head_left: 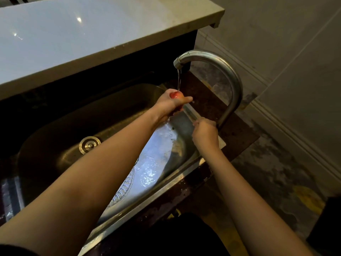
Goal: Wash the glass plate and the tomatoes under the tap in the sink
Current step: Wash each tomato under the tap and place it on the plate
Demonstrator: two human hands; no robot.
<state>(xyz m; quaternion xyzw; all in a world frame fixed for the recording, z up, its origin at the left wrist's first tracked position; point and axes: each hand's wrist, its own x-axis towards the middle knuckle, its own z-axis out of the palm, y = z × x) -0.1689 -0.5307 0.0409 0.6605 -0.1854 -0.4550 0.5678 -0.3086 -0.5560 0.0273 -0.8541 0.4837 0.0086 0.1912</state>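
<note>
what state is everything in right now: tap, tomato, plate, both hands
tap: on, thin stream running
tomato: under the stream, wet
glass plate: lying in the sink, wet
left hand: gripping the tomato
right hand: by the tap's base, fingers curled; can't tell if it holds anything

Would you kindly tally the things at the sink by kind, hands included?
Tomato: 1
Glass plate: 1
Tap: 1
Sink: 1
Drain: 1
Hands: 2, left hand and right hand
Total: 7
</note>
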